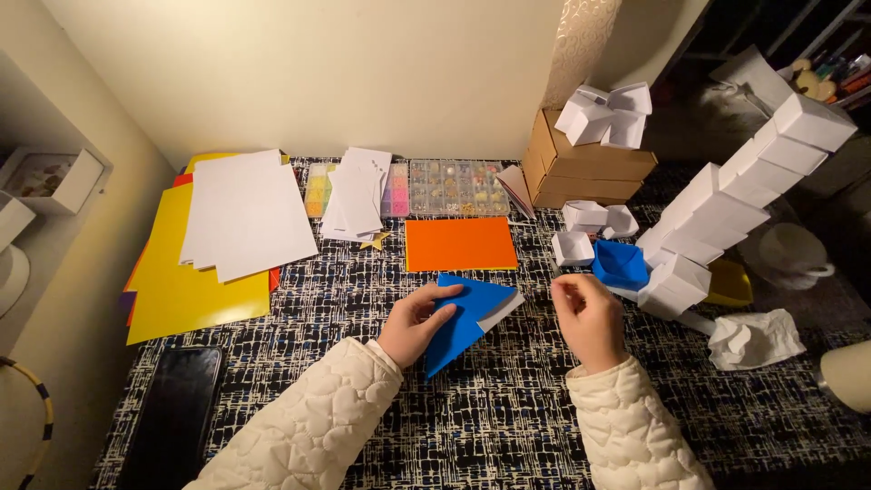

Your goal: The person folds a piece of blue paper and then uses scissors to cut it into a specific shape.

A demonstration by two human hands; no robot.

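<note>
From my seat, the far left shows a dark phone point(172, 413) lying flat near the bench point(508, 426) edge, with yellow sheets point(177, 281) and a stack of white paper point(245, 213) behind it. Further in sit loose white slips point(357, 195), a clear compartment box of small pieces point(456, 187) and a flat orange sheet point(460, 243).

Centre: the left hand point(413, 325) has its grip closed on the blue folded paper point(470, 318), thumb on top and fingers beneath, holding it tilted just above the patterned cloth. The paper is folded to a point, with a white underside peeking out at its right edge. The right hand point(590, 318) is just beside it, not touching, fingers curled loosely with nothing in them that I can see.

To the right stand a small blue paper box point(621, 263), white paper boxes point(726, 204) in a leaning stack, a cardboard box point(585, 168) and a crumpled white wad point(753, 338).

My worry: held by one hand alone, the fold could spring open or crease off-line; the right sleeve sits near the leaning stack and could topple it.

The left fingers under the paper are hidden, the compartment contents are too small to read, and a pale round object is cut off at the right edge.
</note>
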